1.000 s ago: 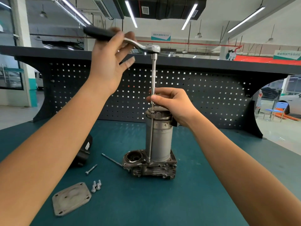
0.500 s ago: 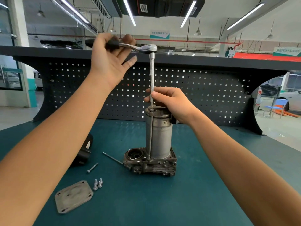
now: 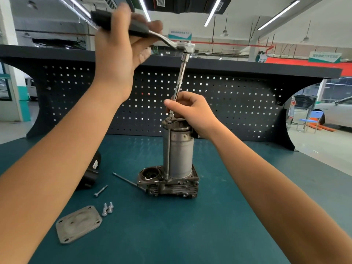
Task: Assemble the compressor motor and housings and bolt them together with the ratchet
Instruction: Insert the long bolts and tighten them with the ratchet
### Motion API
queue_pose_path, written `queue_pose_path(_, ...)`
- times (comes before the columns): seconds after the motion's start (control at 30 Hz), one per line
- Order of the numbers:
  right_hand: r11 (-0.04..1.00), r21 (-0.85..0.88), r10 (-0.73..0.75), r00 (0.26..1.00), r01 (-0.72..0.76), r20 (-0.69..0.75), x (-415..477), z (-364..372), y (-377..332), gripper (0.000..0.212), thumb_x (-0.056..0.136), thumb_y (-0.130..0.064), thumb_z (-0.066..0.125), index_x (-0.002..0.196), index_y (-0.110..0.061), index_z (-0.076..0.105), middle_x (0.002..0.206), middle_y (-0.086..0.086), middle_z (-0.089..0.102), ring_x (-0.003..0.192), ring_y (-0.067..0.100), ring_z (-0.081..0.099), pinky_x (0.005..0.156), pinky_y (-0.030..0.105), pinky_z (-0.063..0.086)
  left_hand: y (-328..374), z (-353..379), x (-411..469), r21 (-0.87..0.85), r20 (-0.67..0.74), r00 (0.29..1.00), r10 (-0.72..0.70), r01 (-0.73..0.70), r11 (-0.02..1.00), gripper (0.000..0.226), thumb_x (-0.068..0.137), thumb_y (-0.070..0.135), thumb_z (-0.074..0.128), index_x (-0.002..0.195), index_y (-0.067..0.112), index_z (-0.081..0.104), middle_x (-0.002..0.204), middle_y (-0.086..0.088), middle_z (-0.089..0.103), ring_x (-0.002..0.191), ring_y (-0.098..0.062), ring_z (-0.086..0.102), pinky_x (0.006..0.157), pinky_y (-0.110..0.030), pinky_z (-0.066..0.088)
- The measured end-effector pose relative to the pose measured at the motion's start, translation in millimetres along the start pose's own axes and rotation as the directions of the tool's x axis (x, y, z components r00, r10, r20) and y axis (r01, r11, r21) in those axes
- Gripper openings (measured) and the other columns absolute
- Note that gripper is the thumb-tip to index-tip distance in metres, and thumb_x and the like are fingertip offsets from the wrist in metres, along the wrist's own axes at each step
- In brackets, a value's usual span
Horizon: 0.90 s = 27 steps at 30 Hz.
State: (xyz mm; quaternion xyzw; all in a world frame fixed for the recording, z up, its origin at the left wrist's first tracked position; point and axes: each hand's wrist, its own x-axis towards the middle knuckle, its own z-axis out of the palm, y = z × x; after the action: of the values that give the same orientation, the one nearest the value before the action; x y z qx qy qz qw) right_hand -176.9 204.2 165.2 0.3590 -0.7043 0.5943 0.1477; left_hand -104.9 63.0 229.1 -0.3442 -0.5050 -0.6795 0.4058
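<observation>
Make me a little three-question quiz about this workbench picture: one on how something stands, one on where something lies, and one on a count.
1. How does the silver motor stand?
A. Upright on the housing
B. Lying on its side
C. Lifted in the air

2. Where is the square cover plate?
A. On top of the motor
B. Flat on the teal mat, left of the housing and nearer the camera
C. Inside a box

3. How many short bolts sit in the cluster beside the plate?
A. One
B. Three
C. Six

Answers:
1 A: the cylinder is vertical, with its foot seated in the housing.
2 B: the plate lies flat at the lower left of the view.
3 B: three bolts can be counted in the cluster.
</observation>
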Motion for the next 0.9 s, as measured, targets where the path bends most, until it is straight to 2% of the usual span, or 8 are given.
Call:
queue_pose_path(0.13, 0.998, 0.035, 0.054, 0.991, -0.059, 0.124, -0.1, -4.5, -2.7, 0.016, 0.094, -0.013, 0.053, 0.100, -0.020, 0.065, 0.095, -0.005, 0.070, 0.097, 0.007, 0.064, 0.088, 0.025, 0.050, -12.6, -14.1, 22.9, -0.162, -0.031, 0.956, -0.292, 0.283, 0.945, 0.027, 0.099, 0.032, 0.030, 0.089, 0.014, 0.048, 0.087, 0.001, 0.073, 0.094, -0.015, 0.068, 0.079, -0.030, 0.050)
queue_pose_path(0.27, 0.998, 0.031, 0.045, 0.994, -0.049, 0.103, -1.1, -2.4, -3.0, 0.012, 0.093, -0.010, 0.055, 0.094, -0.010, 0.067, 0.083, 0.000, 0.070, 0.079, 0.006, 0.064, 0.080, 0.030, 0.054, -19.8, -22.3, 27.2, -0.253, -0.069, 0.912, -0.404, 0.376, 0.892, 0.024, 0.097, 0.032, 0.035, 0.085, 0.016, 0.048, 0.089, 0.000, 0.072, 0.098, -0.016, 0.068, 0.081, -0.040, 0.046)
queue_pose_path(0.43, 1.000, -0.015, 0.014, 0.999, -0.013, 0.036, 0.1, 2.2, -2.2, 0.008, 0.087, -0.012, 0.064, 0.081, -0.011, 0.069, 0.074, -0.001, 0.070, 0.077, 0.008, 0.065, 0.083, 0.034, 0.054, -4.8, -12.1, 6.6, 0.092, -0.031, 0.997, -0.065, 0.068, 0.993, 0.018, 0.097, 0.029, 0.041, 0.085, 0.020, 0.050, 0.088, 0.010, 0.072, 0.100, -0.012, 0.066, 0.086, -0.035, 0.050)
queue_pose_path(0.53, 1.000, -0.004, 0.010, 1.000, -0.010, 0.012, -0.1, 2.6, -1.4, 0.011, 0.083, -0.015, 0.070, 0.072, -0.013, 0.068, 0.071, -0.001, 0.071, 0.075, 0.012, 0.065, 0.081, 0.036, 0.054, 8.0, -0.3, -2.6, 0.243, 0.022, 0.990, 0.142, -0.143, 0.960, 0.015, 0.095, 0.022, 0.044, 0.082, 0.022, 0.052, 0.076, 0.018, 0.071, 0.093, -0.009, 0.068, 0.080, -0.023, 0.052)
queue_pose_path(0.63, 1.000, 0.016, 0.021, 0.999, -0.022, 0.035, 0.3, 0.0, -1.3, 0.014, 0.085, -0.018, 0.068, 0.070, -0.018, 0.068, 0.072, -0.002, 0.071, 0.070, 0.006, 0.064, 0.072, 0.027, 0.053, 6.8, -1.5, 3.2, 0.172, -0.082, 0.996, 0.025, -0.010, 0.985, 0.019, 0.098, 0.023, 0.042, 0.082, 0.019, 0.051, 0.078, 0.010, 0.072, 0.090, -0.011, 0.069, 0.075, -0.025, 0.050)
queue_pose_path(0.7, 0.995, 0.068, 0.062, 0.996, -0.066, 0.068, 1.3, -1.7, -1.4, 0.009, 0.090, -0.018, 0.061, 0.084, -0.018, 0.069, 0.079, -0.002, 0.072, 0.079, 0.006, 0.065, 0.079, 0.028, 0.053, -0.2, -9.3, 13.8, 0.168, -0.142, 0.983, -0.116, 0.139, 0.976, 0.020, 0.098, 0.027, 0.041, 0.083, 0.019, 0.051, 0.085, 0.005, 0.072, 0.090, -0.012, 0.070, 0.071, -0.027, 0.041)
queue_pose_path(0.83, 0.989, 0.120, 0.074, 0.992, -0.086, 0.099, 2.1, -2.9, -0.1, 0.014, 0.093, -0.008, 0.053, 0.092, -0.012, 0.067, 0.076, -0.004, 0.072, 0.071, 0.005, 0.066, 0.072, 0.023, 0.056, -10.6, -22.8, 31.4, 0.106, -0.158, 0.943, -0.294, 0.312, 0.944, 0.025, 0.098, 0.033, 0.037, 0.083, 0.018, 0.050, 0.088, 0.002, 0.073, 0.090, -0.014, 0.070, 0.097, -0.040, 0.034)
queue_pose_path(0.9, 0.989, 0.129, 0.065, 0.995, -0.075, 0.079, 1.4, -2.8, 0.7, 0.014, 0.092, -0.006, 0.056, 0.087, -0.011, 0.068, 0.071, -0.005, 0.071, 0.067, 0.005, 0.066, 0.068, 0.022, 0.057, -9.9, -21.7, 32.4, 0.102, -0.122, 0.943, -0.309, 0.321, 0.941, 0.027, 0.099, 0.034, 0.034, 0.083, 0.018, 0.050, 0.086, 0.003, 0.073, 0.091, -0.014, 0.070, 0.097, -0.039, 0.038)
